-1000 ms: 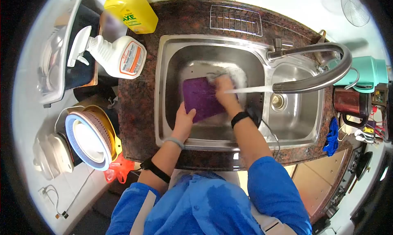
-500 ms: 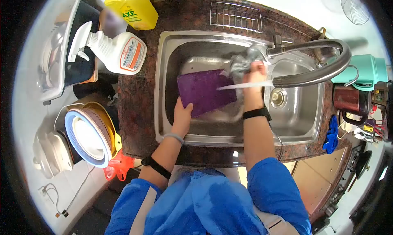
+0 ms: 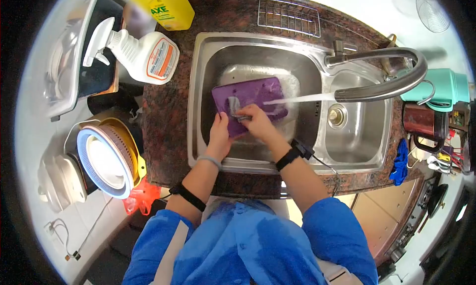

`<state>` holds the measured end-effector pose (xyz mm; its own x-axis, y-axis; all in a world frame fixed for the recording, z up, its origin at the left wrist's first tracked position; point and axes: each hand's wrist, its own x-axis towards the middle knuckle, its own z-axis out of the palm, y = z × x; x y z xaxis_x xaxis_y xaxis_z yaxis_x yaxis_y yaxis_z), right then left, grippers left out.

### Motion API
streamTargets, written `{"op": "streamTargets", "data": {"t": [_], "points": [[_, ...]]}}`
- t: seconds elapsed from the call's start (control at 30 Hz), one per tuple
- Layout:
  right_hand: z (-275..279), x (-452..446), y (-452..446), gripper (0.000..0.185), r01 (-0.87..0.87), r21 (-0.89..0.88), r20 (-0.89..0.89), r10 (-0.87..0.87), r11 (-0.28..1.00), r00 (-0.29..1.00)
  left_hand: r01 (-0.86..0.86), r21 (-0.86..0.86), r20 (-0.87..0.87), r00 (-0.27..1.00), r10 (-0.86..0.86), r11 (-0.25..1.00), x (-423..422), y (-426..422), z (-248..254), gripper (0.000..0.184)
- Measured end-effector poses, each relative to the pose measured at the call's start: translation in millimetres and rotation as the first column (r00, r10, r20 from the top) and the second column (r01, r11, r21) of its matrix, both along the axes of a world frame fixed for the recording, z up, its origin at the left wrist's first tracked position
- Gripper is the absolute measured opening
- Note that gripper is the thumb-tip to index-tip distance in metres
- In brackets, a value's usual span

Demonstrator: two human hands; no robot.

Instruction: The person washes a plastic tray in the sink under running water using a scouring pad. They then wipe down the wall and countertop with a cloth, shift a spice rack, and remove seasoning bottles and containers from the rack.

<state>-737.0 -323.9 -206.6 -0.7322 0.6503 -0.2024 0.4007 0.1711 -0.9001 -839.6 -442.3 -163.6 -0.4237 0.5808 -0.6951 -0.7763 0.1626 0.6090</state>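
My left hand (image 3: 218, 136) grips the near-left edge of a purple flat rectangular piece (image 3: 267, 90), like a board or tray, held in the large sink basin (image 3: 302, 136). My right hand (image 3: 255, 120) is closed round a small grey scrubber (image 3: 234, 105) and presses it on the left part of the purple surface. Whether the scrubber is a brush or a bunched cloth is hard to tell. Water (image 3: 302, 98) runs from the curved faucet (image 3: 382, 90) onto the right side of the purple piece.
A small basin with a drain (image 3: 337, 115) adjoins on the right. A white spray bottle (image 3: 161, 59) and a yellow bottle (image 3: 171, 9) stand at the upper left. Stacked colanders (image 3: 106, 161) sit at the left. Behind the sink lies a wire rack (image 3: 288, 18).
My right hand has moved left and toward me with the scrubber, from beside the purple piece onto it. My left hand keeps its grip on the edge.
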Motion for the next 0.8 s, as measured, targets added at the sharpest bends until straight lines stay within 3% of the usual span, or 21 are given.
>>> {"op": "streamTargets", "data": {"t": [0.03, 0.07, 0.13, 0.2, 0.27, 0.33, 0.4, 0.47, 0.53, 0.6, 0.67, 0.73, 0.8], "points": [[-2, -1, -1, 0.028, -0.064, -0.046, -0.025, 0.063, 0.997, 0.998, 0.009, 0.03, -0.004, 1.0, -0.009, 1.0, 0, -1, 0, 0.04], [-2, -1, 8, 0.025, 0.043, 0.048, 0.093, -0.047, 0.998, 0.995, 0.016, 0.06, -0.008, 1.0, -0.016, 0.998, 1, -3, 1, 0.041], [-15, 2, 26, 0.026, 0.09, 0.107, 0.159, -0.106, 0.99, 0.982, -0.013, 0.072, -0.008, 1.0, 0.014, 0.997, -1, -1, -7, 0.041], [-2, 1, 13, 0.024, 0.029, 0.174, 0.171, -0.059, 0.984, 0.984, -0.043, 0.08, 0.01, 0.999, 0.043, 0.996, 0, -2, -11, 0.041], [19, 3, -11, 0.019, -0.153, 0.013, -0.158, 0.153, 0.988, 0.976, -0.062, 0.118, 0.078, 0.996, 0.053, 0.991, 1, -4, -7, 0.041], [3, 10, 2, 0.02, -0.146, 0.026, -0.11, 0.148, 0.989, 0.983, -0.066, 0.11, 0.066, 0.996, 0.059, 0.992, 4, -4, -12, 0.042], [-2, 3, 34, 0.021, -0.094, 0.202, 0.35, 0.018, 0.975, 0.936, -0.061, 0.114, 0.045, 0.997, 0.056, 0.992, 4, 0, -16, 0.042], [-1, -9, 38, 0.026, -0.048, 0.248, 0.26, -0.019, 0.968, 0.965, -0.004, 0.017, 0.006, 1.0, 0.004, 1.0, 5, -1, -20, 0.045], [26, -34, 14, 0.029, 0.069, 0.275, -0.2, -0.013, 0.959, 0.98, 0.059, 0.056, 0.067, 0.996, -0.062, 0.997, 2, 1, -8, 0.045], [7, -46, -24, 0.032, 0.037, 0.289, -0.195, 0.021, 0.957, 0.98, 0.133, 0.082, 0.129, 0.981, -0.143, 0.988, 4, -8, -2, 0.047], [7, -48, -33, 0.034, -0.007, 0.331, -0.206, 0.079, 0.944, 0.975, 0.006, 0.089, 0.137, 0.99, -0.018, 0.996, -1, -7, -6, 0.047], [29, -31, -42, 0.036, -0.13, 0.181, -0.173, 0.162, 0.975, 0.972, -0.011, 0.122, 0.15, 0.989, -0.008, 0.992, -1, -12, -16, 0.046], [43, -19, -33, 0.032, -0.1, 0.156, -0.159, 0.125, 0.983, 0.979, -0.049, 0.076, 0.198, 0.98, 0.033, 0.996, -2, -6, -13, 0.044]]}}
